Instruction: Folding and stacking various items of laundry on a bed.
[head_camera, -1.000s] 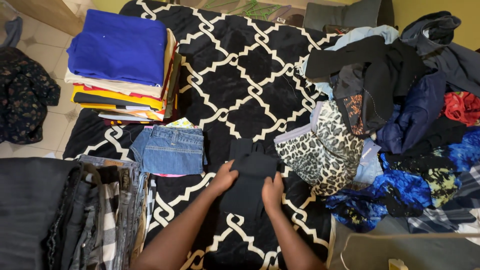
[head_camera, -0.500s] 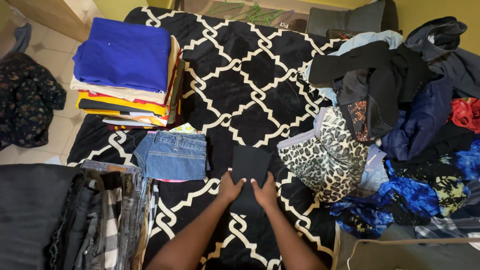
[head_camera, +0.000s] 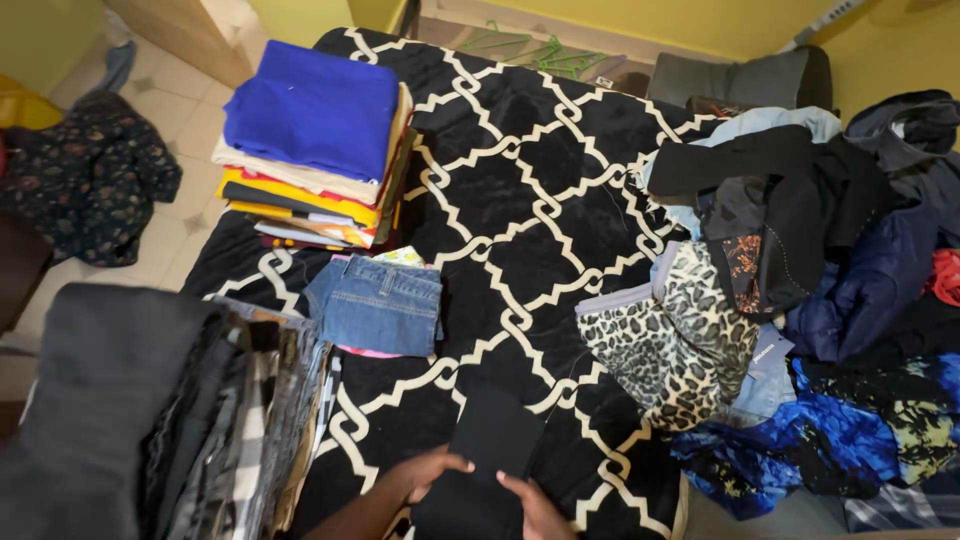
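Black garment (head_camera: 492, 440): one, folded, at 6 o'clock on the black-and-white patterned blanket (head_camera: 520, 190).
Hands: two, both low at the frame's bottom edge.
Left hand (head_camera: 425, 478): flat on the garment's left edge, fingers spread, pressing rather than gripping.
Right hand (head_camera: 535, 505): on its lower right edge, fingers loosely curled over the cloth.
Folded stacks: one tall pile (head_camera: 315, 150) at 11 o'clock, blue on top.
Denim piece (head_camera: 375, 305): one, at 9 o'clock of the garment.
Loose heap (head_camera: 800, 280): one, at 3 o'clock, leopard print in front.

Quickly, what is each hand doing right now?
Left hand: open, fingers resting on the black garment.
Right hand: fingers on the same garment; whether it grips cannot be told.
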